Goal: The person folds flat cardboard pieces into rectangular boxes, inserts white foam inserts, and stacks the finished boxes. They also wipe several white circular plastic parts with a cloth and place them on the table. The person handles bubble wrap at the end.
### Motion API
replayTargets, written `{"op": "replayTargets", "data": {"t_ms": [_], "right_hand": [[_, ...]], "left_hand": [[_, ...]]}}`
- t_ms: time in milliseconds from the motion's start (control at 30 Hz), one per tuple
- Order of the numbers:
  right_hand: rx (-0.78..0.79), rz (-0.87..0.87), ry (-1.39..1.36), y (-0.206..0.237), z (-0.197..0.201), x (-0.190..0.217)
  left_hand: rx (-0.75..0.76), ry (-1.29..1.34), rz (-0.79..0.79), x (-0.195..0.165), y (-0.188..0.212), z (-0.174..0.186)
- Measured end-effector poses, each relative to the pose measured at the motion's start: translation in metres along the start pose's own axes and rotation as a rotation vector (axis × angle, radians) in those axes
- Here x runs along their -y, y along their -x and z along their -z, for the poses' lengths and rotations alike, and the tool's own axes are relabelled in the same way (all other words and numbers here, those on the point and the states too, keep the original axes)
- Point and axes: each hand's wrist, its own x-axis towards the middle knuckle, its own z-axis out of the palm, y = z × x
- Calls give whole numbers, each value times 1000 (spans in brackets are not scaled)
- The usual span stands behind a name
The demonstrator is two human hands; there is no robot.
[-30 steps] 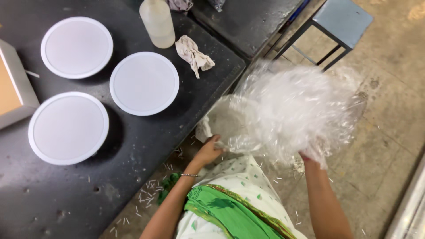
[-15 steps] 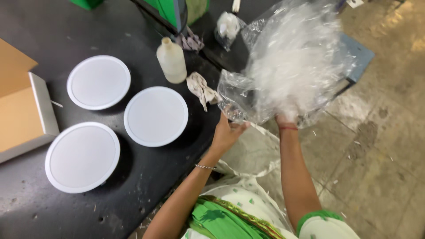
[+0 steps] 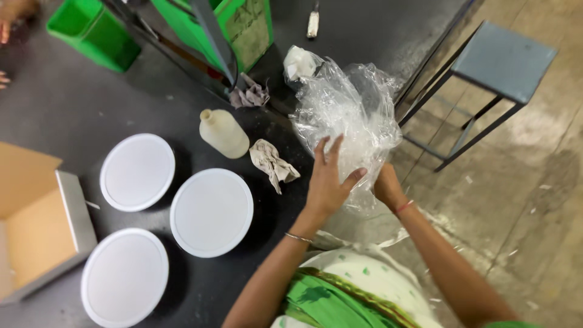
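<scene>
- A crumpled clear plastic bag [image 3: 349, 118] is pressed between the left hand [image 3: 328, 179] and right hand [image 3: 387, 187] at the dark table's [image 3: 73, 115] right edge.
- Three white round discs [image 3: 211, 212] are laid out left of the hands, with a bottle [image 3: 223, 133] and a rag [image 3: 273, 164] between.

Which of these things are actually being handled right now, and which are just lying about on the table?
In hand:
- crumpled clear plastic bag
- left hand, pressed on it
- right hand, under it

Lying about:
- three white round discs
- pale bottle
- rag
- cardboard box
- blue stool
</scene>
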Motion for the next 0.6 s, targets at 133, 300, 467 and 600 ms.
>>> {"op": "replayTargets", "data": {"t_ms": [133,300,467,600], "right_hand": [[147,132,-130,-13,8,12],[220,-112,164,-18,-7,24],[633,-179,340,-21,-24,-1],[508,-61,68,-9,-16,-18]], "left_hand": [[-93,-261,-35,-2,-10,-3],[-68,-240,-8,1,-21,-4],[11,-158,109,2,-32,1],[132,-140,172,1,-39,-7]]}}
